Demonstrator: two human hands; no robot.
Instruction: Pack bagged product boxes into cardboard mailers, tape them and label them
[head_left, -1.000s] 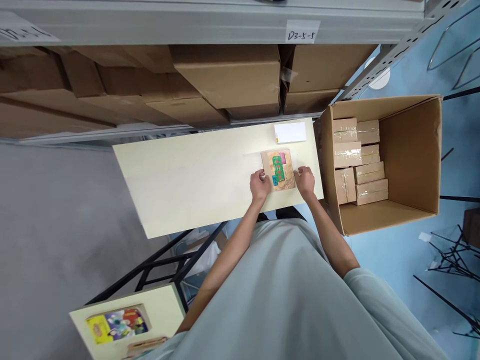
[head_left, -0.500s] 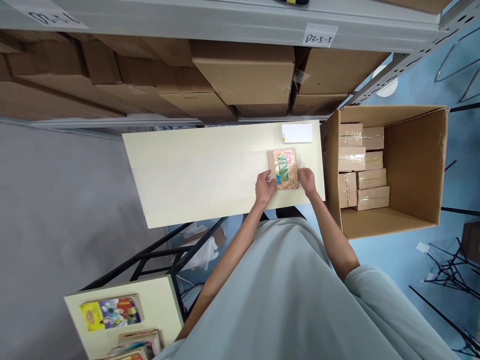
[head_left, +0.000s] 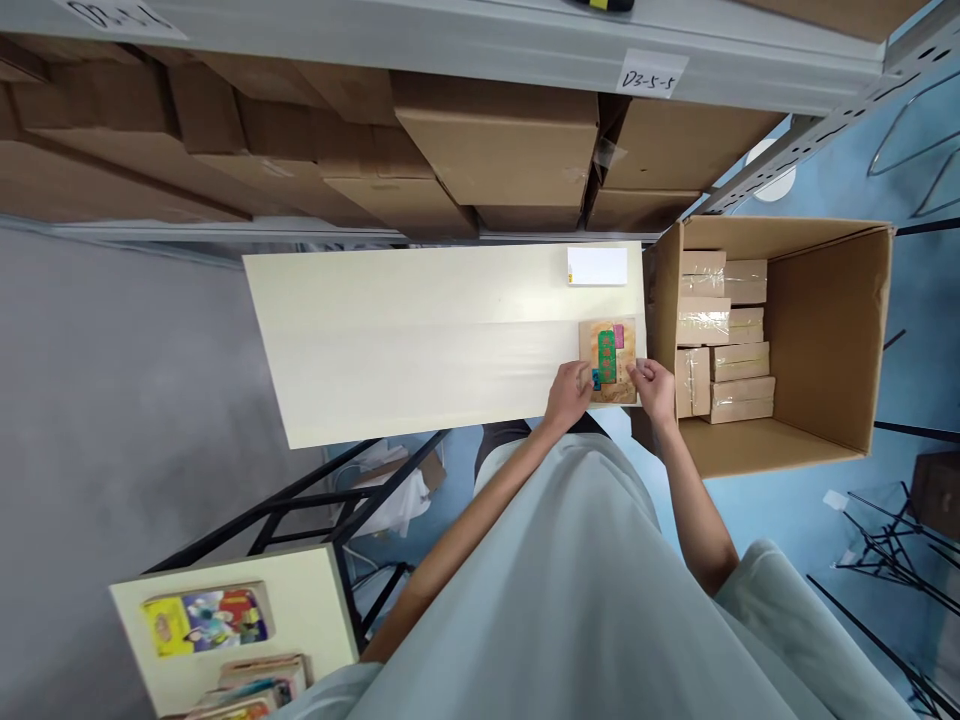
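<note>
A small book point(head_left: 618, 345) with a tan cover and green, pink and blue patches is at the right end of the long cream tabletop point(head_left: 405, 340). My left hand point(head_left: 570, 393) grips its lower left edge, fingers closed. At its lower right edge, my right hand point(head_left: 654, 388) pinches it between thumb and fingers. Whether the book is lifted or still touches the surface I cannot tell. A white flat box point(head_left: 597, 267) lies behind it near the far edge.
Right of the table stands an open cardboard box point(head_left: 821, 340) with several taped brown packets point(head_left: 703, 320) inside. A metal shelf point(head_left: 450, 45) with brown cartons point(head_left: 510, 140) runs along the back. At lower left, a stool-like surface point(head_left: 315, 600) bears colourful books point(head_left: 210, 620).
The book has moved right and slightly toward me, closer to the open box. Both hands moved with it, and the right hand now overlaps its edge.
</note>
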